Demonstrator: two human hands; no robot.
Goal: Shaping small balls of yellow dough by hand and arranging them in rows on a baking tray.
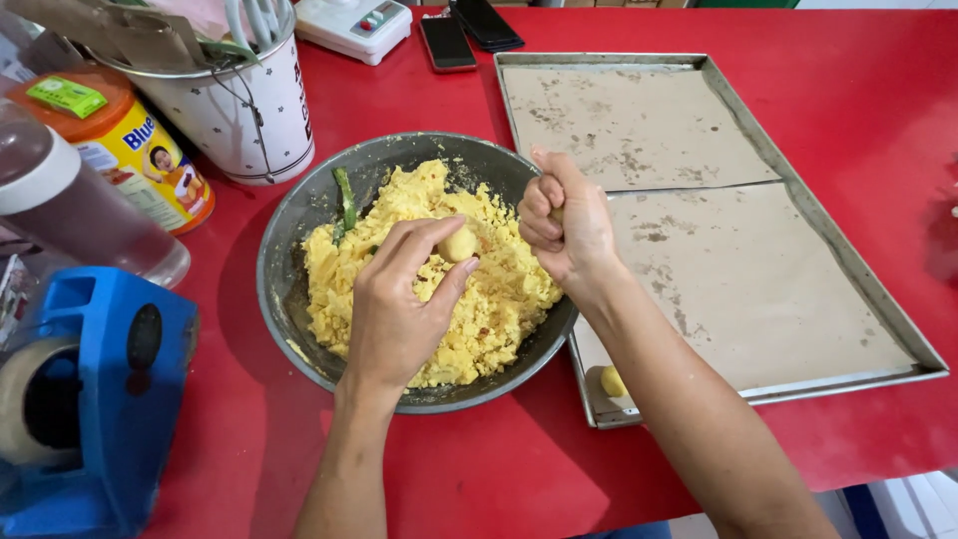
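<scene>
A dark round pan (289, 299) on the red table holds crumbly yellow dough (499, 299) with a green leaf strip (345, 200) stuck in it. My left hand (394, 309) reaches over the pan and pinches a small yellow dough ball (458, 245) between thumb and fingertips. My right hand (564, 225) hovers over the pan's right rim, fingers curled into a fist around a bit of dough that barely shows. One small dough ball (613, 381) lies in the near left corner of the paper-lined baking tray (848, 260).
A white enamel canister (254, 110) and an orange-lidded tin (140, 150) stand at the back left. A blue tape dispenser (95, 399) sits at the near left. Two phones (446, 42) and a white scale (354, 25) lie behind the pan.
</scene>
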